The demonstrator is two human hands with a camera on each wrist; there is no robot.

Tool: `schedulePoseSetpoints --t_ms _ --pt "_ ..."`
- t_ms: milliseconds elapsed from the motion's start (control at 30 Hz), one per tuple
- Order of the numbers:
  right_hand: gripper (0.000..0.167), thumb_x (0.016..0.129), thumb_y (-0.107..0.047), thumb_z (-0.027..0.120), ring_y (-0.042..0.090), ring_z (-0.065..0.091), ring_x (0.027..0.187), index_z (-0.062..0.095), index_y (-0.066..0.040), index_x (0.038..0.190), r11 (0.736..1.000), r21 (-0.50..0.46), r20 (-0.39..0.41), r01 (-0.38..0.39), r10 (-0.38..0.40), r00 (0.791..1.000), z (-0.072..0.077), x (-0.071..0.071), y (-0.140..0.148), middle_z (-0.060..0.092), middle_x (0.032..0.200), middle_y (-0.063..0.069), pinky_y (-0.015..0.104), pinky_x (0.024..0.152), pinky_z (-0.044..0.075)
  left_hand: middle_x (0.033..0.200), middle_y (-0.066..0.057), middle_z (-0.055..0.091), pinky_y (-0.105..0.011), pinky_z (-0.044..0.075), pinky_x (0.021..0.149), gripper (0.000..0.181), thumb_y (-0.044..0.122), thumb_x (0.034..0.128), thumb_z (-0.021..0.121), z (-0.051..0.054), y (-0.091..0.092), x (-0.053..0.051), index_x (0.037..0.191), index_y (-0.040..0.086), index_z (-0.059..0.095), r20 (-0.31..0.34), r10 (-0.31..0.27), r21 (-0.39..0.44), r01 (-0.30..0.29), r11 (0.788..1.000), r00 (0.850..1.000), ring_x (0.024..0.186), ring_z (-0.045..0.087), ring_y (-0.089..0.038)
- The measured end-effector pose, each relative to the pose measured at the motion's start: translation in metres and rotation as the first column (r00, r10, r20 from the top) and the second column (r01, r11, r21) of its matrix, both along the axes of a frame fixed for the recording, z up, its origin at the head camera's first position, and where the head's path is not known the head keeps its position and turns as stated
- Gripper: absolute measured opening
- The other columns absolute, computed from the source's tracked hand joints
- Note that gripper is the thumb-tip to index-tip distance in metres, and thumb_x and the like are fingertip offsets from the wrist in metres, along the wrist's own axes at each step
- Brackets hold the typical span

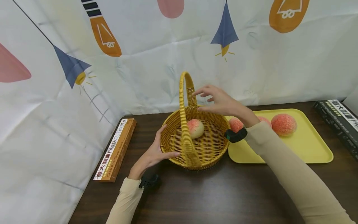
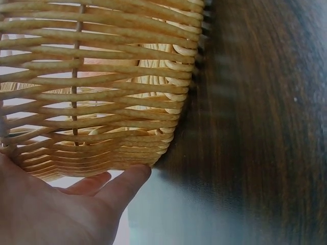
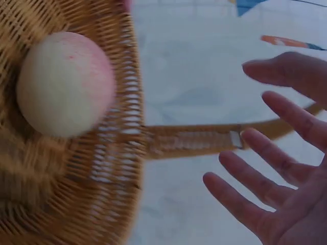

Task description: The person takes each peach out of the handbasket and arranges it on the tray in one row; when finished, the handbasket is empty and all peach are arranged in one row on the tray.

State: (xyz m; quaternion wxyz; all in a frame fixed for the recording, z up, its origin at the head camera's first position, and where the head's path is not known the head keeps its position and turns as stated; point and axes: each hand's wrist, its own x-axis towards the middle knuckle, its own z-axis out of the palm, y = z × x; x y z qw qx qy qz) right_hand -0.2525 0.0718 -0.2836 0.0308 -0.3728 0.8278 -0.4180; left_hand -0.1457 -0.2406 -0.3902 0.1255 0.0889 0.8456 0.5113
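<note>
A yellow woven basket (image 1: 211,155) with a tall arched handle stands on the dark table. Inside it lies one peach (image 1: 196,128), pale with a pink-red side; it also shows large in the right wrist view. My left hand (image 1: 152,154) holds the basket at its left side, thumb toward the front rim and fingers along the outer wall. Close up in the left wrist view, the left hand (image 2: 76,204) touches the weave. My right hand (image 1: 219,101) hovers over the basket's far right rim, near the handle, fingers spread and holding nothing. Its palm and fingers (image 3: 276,191) look bare.
A yellow tray (image 1: 305,149) to the right bears several peaches (image 1: 283,124), partly hidden by my right sleeve. An orange pasta box (image 1: 118,151) lies at the left, and a black pasta box (image 1: 339,124) at the far right. A patterned cloth (image 1: 151,74) hangs behind the table.
</note>
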Motion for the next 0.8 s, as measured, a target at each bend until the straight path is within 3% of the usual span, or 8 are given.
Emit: schedulePoseSetpoints --t_ms 167,300,533,800 --pt "0.054 0.096 -0.014 0.078 0.042 0.047 0.138 0.059 -0.001 0.144 0.986 0.106 0.087 -0.130 0.121 0.989 -0.031 -0.011 -0.023 0.051 0.148 0.021 0.059 0.111 0.042 0.172 -0.017 0.006 -0.064 0.025 0.120 0.128 0.046 0.0814 0.090 0.002 0.000 0.000 0.168 0.023 -0.003 0.007 -0.006 -0.001 0.006 1.000 1.000 0.155 0.020 -0.040" --pt "0.056 0.094 -0.016 0.080 0.039 0.051 0.133 0.059 0.001 0.143 0.960 0.207 0.098 -0.188 0.171 0.980 -0.048 -0.011 -0.034 0.056 0.144 0.022 0.055 0.109 0.043 0.172 -0.018 0.005 -0.064 0.024 0.120 0.129 0.048 0.0810 0.090 0.002 0.001 0.002 0.168 0.023 -0.003 0.015 -0.001 -0.012 0.001 1.000 1.000 0.156 0.019 -0.040" --pt "0.057 0.090 -0.019 0.084 0.035 0.054 0.126 0.062 0.002 0.138 0.913 0.359 0.098 -0.195 0.170 0.980 -0.056 -0.008 -0.051 0.058 0.138 0.022 0.049 0.106 0.045 0.171 -0.017 0.010 -0.060 0.027 0.120 0.131 0.048 0.0793 0.091 0.002 0.001 0.001 0.168 0.021 -0.003 0.011 0.002 0.009 -0.002 1.000 1.000 0.154 0.023 -0.039" --pt "0.061 0.086 -0.018 0.087 0.031 0.060 0.124 0.063 0.001 0.140 0.911 0.376 0.124 -0.171 0.133 0.983 -0.060 -0.010 -0.054 0.067 0.134 0.015 0.046 0.105 0.048 0.171 -0.017 0.007 -0.060 0.025 0.121 0.131 0.047 0.0793 0.091 0.002 0.001 0.001 0.168 0.020 -0.002 -0.006 0.000 0.010 0.000 1.000 1.000 0.155 0.022 -0.038"
